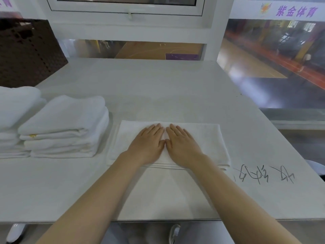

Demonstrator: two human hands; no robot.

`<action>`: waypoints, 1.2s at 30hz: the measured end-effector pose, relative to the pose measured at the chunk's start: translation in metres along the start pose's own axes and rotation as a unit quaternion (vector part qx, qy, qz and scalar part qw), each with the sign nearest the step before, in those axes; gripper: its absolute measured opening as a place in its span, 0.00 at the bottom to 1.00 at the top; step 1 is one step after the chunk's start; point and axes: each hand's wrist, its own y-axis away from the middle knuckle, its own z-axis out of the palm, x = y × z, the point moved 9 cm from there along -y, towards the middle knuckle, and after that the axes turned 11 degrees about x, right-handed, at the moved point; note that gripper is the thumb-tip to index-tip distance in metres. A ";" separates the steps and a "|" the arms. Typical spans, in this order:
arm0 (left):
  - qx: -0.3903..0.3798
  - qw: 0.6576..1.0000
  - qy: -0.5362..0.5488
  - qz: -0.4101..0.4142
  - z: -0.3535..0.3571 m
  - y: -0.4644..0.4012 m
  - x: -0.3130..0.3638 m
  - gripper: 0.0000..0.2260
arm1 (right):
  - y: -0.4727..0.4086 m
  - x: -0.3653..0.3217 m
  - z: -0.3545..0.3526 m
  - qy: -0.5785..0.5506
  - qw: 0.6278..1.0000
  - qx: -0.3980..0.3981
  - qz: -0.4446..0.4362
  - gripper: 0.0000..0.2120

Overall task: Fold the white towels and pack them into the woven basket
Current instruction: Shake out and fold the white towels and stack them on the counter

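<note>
Both hands lie flat, fingers straight, side by side on a folded white towel on the white table: the left hand, the right hand. To the left sits a stack of folded towels. Far back left stands the dark woven basket

2 hands, 2 towel stacks, 1 basket

View: just one camera, worn on the person's head
Facing: forward and down, over the white table; a window is at the far end
Closeness: near; both arms reach out from the bottom edge
Lens: wide; straight edges bend at the sides
</note>
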 end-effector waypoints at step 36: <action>0.079 0.978 0.171 -0.093 -0.026 0.067 -0.067 0.30 | 0.060 0.183 -0.065 -0.013 0.951 0.091 0.294 0.20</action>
